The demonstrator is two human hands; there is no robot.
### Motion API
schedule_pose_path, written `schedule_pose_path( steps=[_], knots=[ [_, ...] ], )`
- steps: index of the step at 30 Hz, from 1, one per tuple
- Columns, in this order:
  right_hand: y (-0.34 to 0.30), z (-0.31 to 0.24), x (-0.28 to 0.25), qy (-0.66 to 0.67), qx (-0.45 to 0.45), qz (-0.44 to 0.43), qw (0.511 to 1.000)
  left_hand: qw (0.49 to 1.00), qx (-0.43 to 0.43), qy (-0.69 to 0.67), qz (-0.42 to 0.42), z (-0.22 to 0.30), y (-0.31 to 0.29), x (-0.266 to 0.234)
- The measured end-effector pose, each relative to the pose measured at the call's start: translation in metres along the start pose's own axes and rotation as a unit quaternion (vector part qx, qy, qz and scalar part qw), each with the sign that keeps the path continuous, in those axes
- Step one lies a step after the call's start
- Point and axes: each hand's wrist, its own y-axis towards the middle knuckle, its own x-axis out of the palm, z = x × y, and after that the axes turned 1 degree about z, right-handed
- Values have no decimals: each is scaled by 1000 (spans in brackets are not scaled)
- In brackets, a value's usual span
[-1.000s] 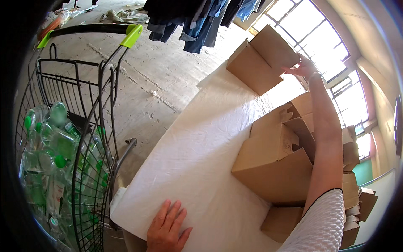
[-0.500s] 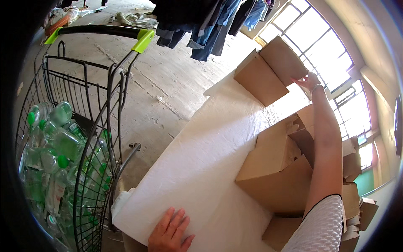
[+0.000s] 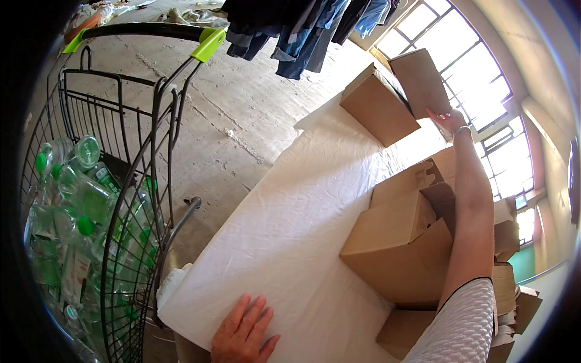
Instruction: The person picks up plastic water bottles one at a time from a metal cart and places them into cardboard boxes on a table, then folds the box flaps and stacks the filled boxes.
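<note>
Right hand [image 3: 451,122] holds the far box [image 3: 419,83]; left hand [image 3: 244,334] lies well apart.

The lower edge cuts off the bare left hand [image 3: 244,331], the upper edge the dark and blue garments [image 3: 308,36]; the bare right forearm [image 3: 472,199] hides parts of the brown cardboard boxes [image 3: 387,251]; the flat brown cardboard panel [image 3: 419,83] gripped by the right hand [image 3: 450,123] blocks some gridded window [image 3: 475,66].
</note>
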Motion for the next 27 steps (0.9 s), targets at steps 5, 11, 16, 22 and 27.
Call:
schedule_pose_path(
  steps=[5,11,16,22,27],
  knots=[
    [8,-3,0,-79,-23,-16,996,1000,2,9,-7,0,0,0],
    [-5,7,25,-225,-81,-44,970,1000,4,16,-7,1,1,-1],
    [4,4,15,-225,-77,-54,970,1000,-3,22,-9,4,-1,-1],
    [-21,2,37,-213,-52,-4,976,998,-2,68,0,4,2,0],
    [-46,-31,39,-240,-67,19,968,998,13,62,17,0,-3,2]
  ],
)
